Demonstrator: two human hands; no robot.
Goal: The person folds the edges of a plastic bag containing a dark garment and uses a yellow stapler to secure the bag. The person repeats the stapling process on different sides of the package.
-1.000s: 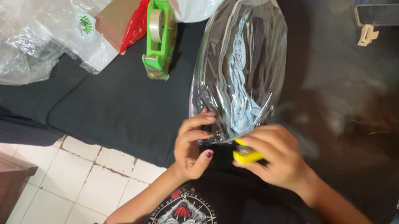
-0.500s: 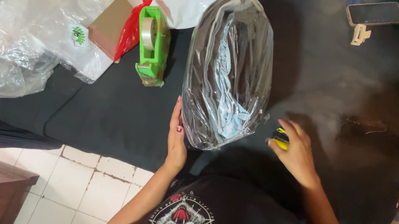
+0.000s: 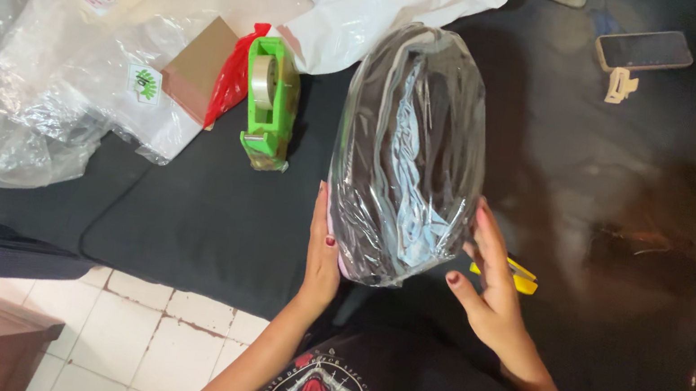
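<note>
Hands flank near end of clear plastic bag [image 3: 408, 154] with dark cloth inside, lying on black worktop [image 3: 208, 221]. Left hand [image 3: 324, 251] flat, fingers straight, pressed against bag's left side. Right hand [image 3: 494, 284] released, fingers spread, touching bag's right side, gripping nothing. Yellow cutter [image 3: 520, 279] lies on worktop, partly hidden beneath right hand. Farther left: green tape dispenser [image 3: 268, 103], crumpled plastic bags [image 3: 46, 81]. Far right: phone [image 3: 643, 50].

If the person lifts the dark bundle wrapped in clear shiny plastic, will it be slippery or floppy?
The dark bundle wrapped in clear plastic is probably slippery, since its film is glossy. It likely sags somewhat: the wrinkled wrap suggests soft contents. The left hand and right hand press its two sides, which should steady it.
</note>
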